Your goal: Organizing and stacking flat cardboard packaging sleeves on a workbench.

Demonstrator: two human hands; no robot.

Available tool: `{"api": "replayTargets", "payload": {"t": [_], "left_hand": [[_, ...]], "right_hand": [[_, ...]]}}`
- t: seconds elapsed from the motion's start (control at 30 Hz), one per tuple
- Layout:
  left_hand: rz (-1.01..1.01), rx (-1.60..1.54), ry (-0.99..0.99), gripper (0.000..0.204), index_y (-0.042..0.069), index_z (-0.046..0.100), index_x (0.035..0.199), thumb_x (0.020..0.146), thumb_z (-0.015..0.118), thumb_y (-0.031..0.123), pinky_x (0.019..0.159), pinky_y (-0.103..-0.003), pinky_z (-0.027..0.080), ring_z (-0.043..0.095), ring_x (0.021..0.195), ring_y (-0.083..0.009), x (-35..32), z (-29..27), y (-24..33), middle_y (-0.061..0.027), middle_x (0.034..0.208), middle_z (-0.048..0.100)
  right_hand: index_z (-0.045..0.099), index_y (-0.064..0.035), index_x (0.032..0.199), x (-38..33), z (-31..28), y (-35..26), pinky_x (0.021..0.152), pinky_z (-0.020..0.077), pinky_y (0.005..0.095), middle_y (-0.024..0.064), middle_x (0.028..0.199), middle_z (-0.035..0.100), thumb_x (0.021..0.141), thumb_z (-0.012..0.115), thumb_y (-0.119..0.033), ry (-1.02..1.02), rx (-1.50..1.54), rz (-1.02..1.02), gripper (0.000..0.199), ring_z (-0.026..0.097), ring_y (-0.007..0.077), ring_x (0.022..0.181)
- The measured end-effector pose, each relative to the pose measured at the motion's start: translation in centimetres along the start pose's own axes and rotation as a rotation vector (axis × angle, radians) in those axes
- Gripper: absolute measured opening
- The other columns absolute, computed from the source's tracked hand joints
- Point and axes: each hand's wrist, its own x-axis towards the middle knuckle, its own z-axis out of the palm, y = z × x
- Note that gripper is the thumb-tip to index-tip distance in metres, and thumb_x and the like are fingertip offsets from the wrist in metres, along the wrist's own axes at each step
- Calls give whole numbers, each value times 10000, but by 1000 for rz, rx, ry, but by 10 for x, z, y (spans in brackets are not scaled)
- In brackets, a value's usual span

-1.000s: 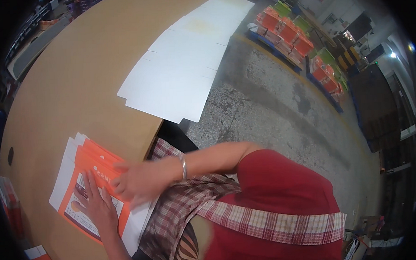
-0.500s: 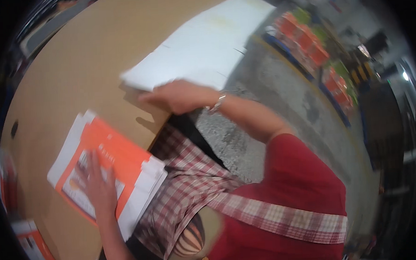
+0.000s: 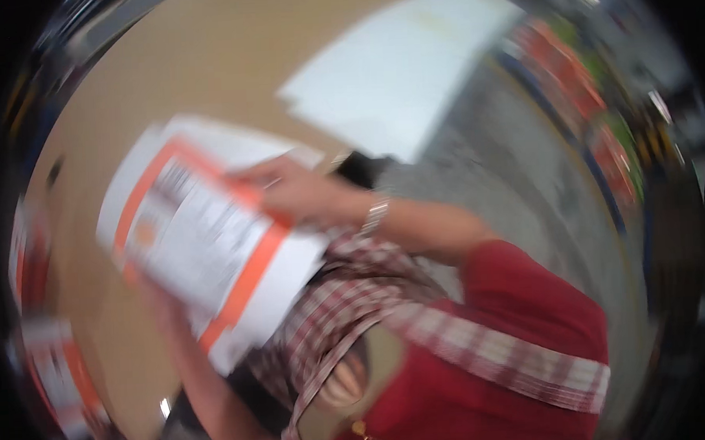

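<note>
A flat orange-and-white printed carton (image 3: 211, 234), with white flaps at its ends, is tilted up off the table between my hands; motion blurs it. More white card shows behind its far edge, and I cannot tell how many pieces are together. My right hand (image 3: 300, 192), with a metal watch band at the wrist, grips the carton's right upper edge, fingers bent over it. At its lower left edge is my left hand (image 3: 157, 295), closed around that side with its fingers mostly hidden and smeared.
The tan table (image 3: 227, 60) bears a large white sheet (image 3: 409, 68) at its right edge. More orange-and-white printed pieces (image 3: 60, 366) lie at the left. Beyond the grey floor (image 3: 515, 166) stand orange and green stacks (image 3: 570, 73) on blue pallets.
My right hand has left the white sheet and come to the carton. My left hand has gone from lying flat on it to its left edge. The carton has been lifted and turned.
</note>
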Motion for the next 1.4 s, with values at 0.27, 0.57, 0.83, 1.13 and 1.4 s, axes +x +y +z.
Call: {"api": "replayTargets", "payload": {"t": [0.27, 0.57, 0.83, 1.13, 1.4], "left_hand": [[200, 644, 181, 627, -9, 303, 1485, 1006, 505, 342, 1012, -427, 442, 507, 1249, -313, -11, 28, 0, -230, 1374, 480], [408, 1781, 223, 565, 132, 391, 1491, 978, 556, 303, 1126, -480, 300, 304, 1429, -357, -16, 17, 21, -170, 1503, 415], [152, 2104, -61, 485, 61, 408, 1443, 961, 466, 57, 1163, -476, 243, 330, 1390, -433, -35, 53, 40, -191, 1539, 342], [312, 2305, 67, 487, 16, 367, 1446, 1012, 406, 233, 1181, -504, 144, 252, 1411, -440, -17, 16, -9, -185, 1521, 364], [292, 1848, -17, 550, 91, 443, 1441, 982, 447, 394, 1183, -517, 154, 318, 1404, -390, -30, 59, 6, -213, 1486, 406]], "right_hand": [[364, 116, 1357, -10, -4, 6, 787, 496, 463, 282, 907, 643, 802, 596, -145, 48, -821, -84, 656, 638, 398, 913], [352, 166, 1347, 13, 35, 15, 666, 525, 446, 240, 784, 654, 776, 668, -138, -108, -967, -177, 719, 666, 392, 778], [384, 201, 1317, 17, 75, 37, 593, 512, 384, 251, 798, 651, 769, 666, -97, -125, -1253, -241, 684, 668, 339, 715], [673, -33, 972, 51, -40, 11, 790, 515, 410, 154, 1020, 682, 916, 561, -310, 380, -1064, -496, 304, 635, 283, 944], [152, 36, 1532, 28, 28, -26, 1215, 78, 435, 202, 1613, 152, 1038, 299, -491, -473, -594, -392, 737, 130, 304, 1505]]}}
